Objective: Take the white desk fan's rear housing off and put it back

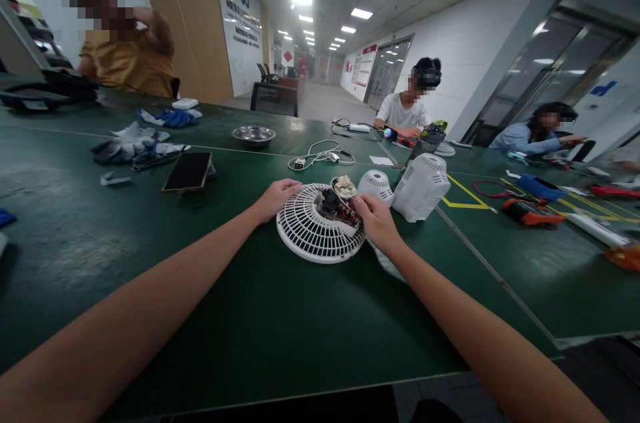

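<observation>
A round white fan grille lies on the green table, with a dark motor and wiring at its middle and a cream-coloured part on top. My left hand grips the grille's upper left rim, thumb and fingers together. At the right side, my right hand pinches something small by the motor and wires; its fingertips partly hide what they hold. Just behind my right hand stand a white domed cover and a larger white housing.
A phone on a stand and gloves lie left. Farther back are a metal bowl and a white cable. An orange meter lies right. Several people sit around the table.
</observation>
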A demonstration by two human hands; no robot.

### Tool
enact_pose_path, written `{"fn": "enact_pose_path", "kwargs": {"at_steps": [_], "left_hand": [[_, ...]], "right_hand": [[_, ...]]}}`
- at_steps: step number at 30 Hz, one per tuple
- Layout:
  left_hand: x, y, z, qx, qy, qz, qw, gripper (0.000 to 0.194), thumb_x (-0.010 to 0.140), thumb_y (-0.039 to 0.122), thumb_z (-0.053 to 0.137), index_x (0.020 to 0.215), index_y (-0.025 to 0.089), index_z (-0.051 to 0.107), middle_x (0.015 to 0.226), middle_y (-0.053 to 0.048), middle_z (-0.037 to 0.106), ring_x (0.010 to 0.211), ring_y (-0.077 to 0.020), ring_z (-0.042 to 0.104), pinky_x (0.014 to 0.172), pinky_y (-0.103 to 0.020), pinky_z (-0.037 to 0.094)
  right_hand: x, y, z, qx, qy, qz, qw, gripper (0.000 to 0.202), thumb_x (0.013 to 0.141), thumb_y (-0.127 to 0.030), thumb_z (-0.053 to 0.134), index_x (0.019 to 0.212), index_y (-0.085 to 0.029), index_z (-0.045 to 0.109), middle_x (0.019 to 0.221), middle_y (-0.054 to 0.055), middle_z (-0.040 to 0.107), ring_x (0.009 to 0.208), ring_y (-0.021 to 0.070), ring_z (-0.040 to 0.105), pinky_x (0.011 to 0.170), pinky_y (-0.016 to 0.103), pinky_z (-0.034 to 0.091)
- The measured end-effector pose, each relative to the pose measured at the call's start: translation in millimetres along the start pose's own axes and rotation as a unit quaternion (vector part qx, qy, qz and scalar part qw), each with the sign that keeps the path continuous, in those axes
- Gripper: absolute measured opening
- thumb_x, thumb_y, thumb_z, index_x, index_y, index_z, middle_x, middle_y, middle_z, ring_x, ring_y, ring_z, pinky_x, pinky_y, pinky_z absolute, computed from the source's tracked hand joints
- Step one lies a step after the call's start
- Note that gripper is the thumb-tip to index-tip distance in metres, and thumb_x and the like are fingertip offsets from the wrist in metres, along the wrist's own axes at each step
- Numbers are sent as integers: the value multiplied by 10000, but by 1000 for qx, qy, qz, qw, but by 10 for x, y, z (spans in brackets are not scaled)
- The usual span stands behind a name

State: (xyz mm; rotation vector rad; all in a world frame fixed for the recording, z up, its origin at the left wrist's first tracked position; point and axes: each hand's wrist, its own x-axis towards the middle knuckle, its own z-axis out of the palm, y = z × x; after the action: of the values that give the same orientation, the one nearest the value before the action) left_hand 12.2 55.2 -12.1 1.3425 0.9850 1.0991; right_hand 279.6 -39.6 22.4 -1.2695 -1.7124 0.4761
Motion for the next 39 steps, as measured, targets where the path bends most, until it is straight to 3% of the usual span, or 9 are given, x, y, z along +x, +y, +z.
{"fn": "enact_pose_path", "kwargs": {"at_steps": [5, 11, 17, 24, 31, 39], "left_hand": [[12, -9, -1, -2, -3, 1, 1000, 228, 884, 262, 671, 1066, 130, 708, 971, -85, 754, 811, -187, 709, 806, -349, 561], [-2, 6, 9, 30, 9, 16, 999, 231, 874, 269, 674, 1061, 138, 706, 954, -80, 753, 798, -189, 705, 790, -344, 554], [-30, 40, 17, 32, 9, 11, 999, 219, 889, 256, 651, 1064, 135, 703, 987, -92, 751, 817, -192, 707, 804, -349, 555], [-41, 54, 22, 28, 4, 4, 1000, 213, 892, 255, 650, 1062, 138, 700, 967, -85, 751, 826, -197, 708, 789, -344, 555], [-9, 4, -7, 14, -1, 6, 1000, 234, 869, 286, 692, 1057, 146, 706, 999, -89, 752, 837, -196, 713, 811, -347, 554], [-18, 15, 7, 19, 8, 8, 1000, 244, 857, 297, 703, 1049, 146, 713, 981, -84, 752, 832, -200, 708, 809, -348, 552]], "right_hand": [[-9, -60, 28, 61, -6, 30, 998, 245, 889, -447, 601, 850, -206, 628, 705, 4, 608, 638, 167, 529, 588, 295, 414], [-39, -75, 69, 101, 5, -26, 995, 158, 836, -300, 660, 930, -234, 552, 793, -9, 594, 679, 151, 555, 634, 284, 456], [-33, -57, 20, 113, 25, -22, 993, 202, 904, -425, 609, 928, -224, 608, 764, -6, 613, 680, 156, 557, 653, 289, 464], [-45, -95, 15, -8, 15, -17, 1000, 293, 909, -445, 605, 885, -187, 741, 788, 42, 717, 721, 197, 616, 667, 314, 453], [-57, -114, 16, 20, 9, -11, 1000, 270, 907, -432, 607, 872, -190, 721, 771, 35, 695, 692, 186, 597, 655, 318, 454], [-54, -107, 57, 81, 9, 5, 997, 196, 809, -381, 689, 885, -211, 628, 746, 9, 619, 665, 167, 557, 617, 300, 465]]}}
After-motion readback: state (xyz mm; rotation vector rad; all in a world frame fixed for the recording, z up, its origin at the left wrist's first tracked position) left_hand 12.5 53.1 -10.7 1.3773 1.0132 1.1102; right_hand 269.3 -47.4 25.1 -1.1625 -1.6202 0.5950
